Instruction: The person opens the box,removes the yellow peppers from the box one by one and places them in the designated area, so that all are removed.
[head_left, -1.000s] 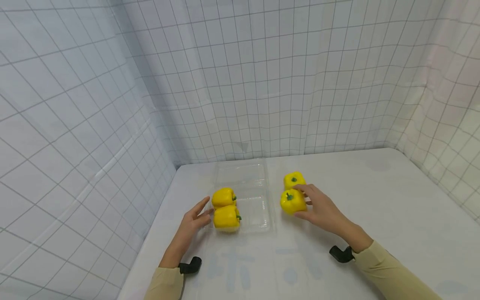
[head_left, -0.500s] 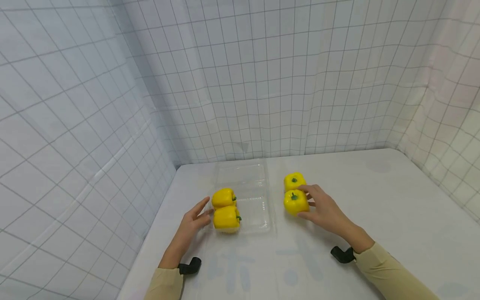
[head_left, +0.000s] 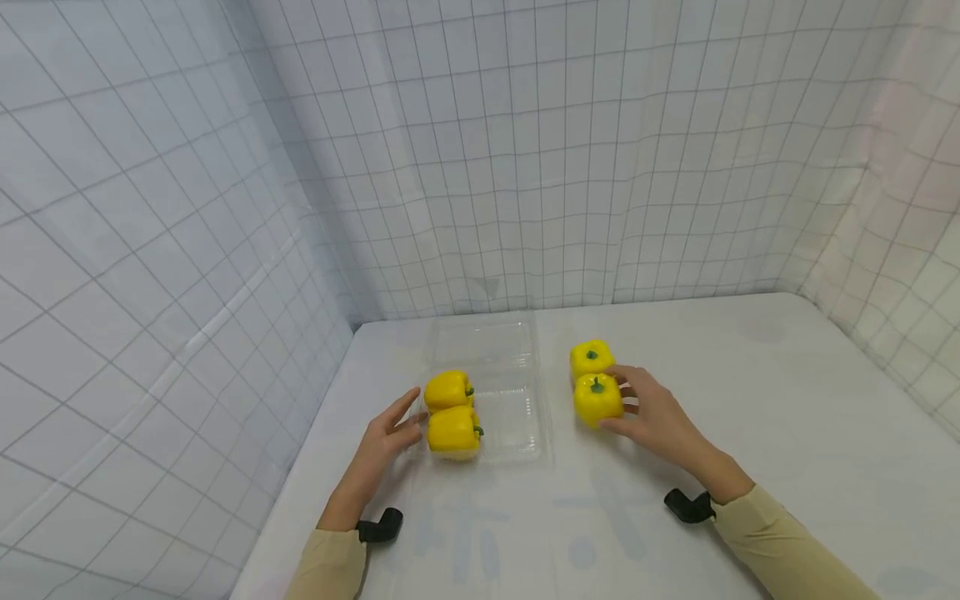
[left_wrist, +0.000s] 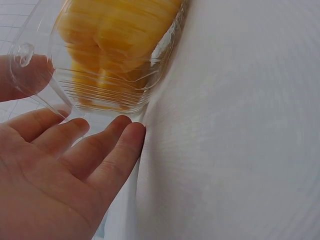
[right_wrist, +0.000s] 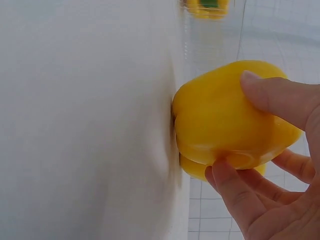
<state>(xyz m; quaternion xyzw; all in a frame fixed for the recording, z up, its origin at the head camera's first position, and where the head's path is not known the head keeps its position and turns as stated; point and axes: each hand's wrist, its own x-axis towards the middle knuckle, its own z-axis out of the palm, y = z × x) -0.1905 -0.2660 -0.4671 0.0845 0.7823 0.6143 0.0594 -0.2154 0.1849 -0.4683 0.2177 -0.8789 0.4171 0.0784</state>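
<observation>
My right hand (head_left: 663, 425) holds a yellow bell pepper (head_left: 597, 406) with thumb and fingers around its sides, stem up. In the right wrist view this pepper (right_wrist: 225, 117) has its base right at the white tabletop. Just behind it stands another yellow bell pepper (head_left: 589, 358). My left hand (head_left: 378, 454) is at the left side of a clear plastic container (head_left: 517, 421), fingers nearly straight against it and thumb (left_wrist: 30, 77) showing through its rim. Inside, on the left, lie two yellow bell peppers, a rear one (head_left: 447, 392) and a front one (head_left: 453, 431), stems to the right.
The container's clear lid (head_left: 483, 340) lies folded back behind it, near the curtain. White grid-patterned curtains (head_left: 525, 167) enclose the white table (head_left: 735, 358) at the back and sides. A black wrist mount (head_left: 686, 504) sits on each forearm.
My right hand has shifted slightly right with its pepper, whose stem has turned more upright. The left hand and the container's peppers stay put; the head view has tilted slightly.
</observation>
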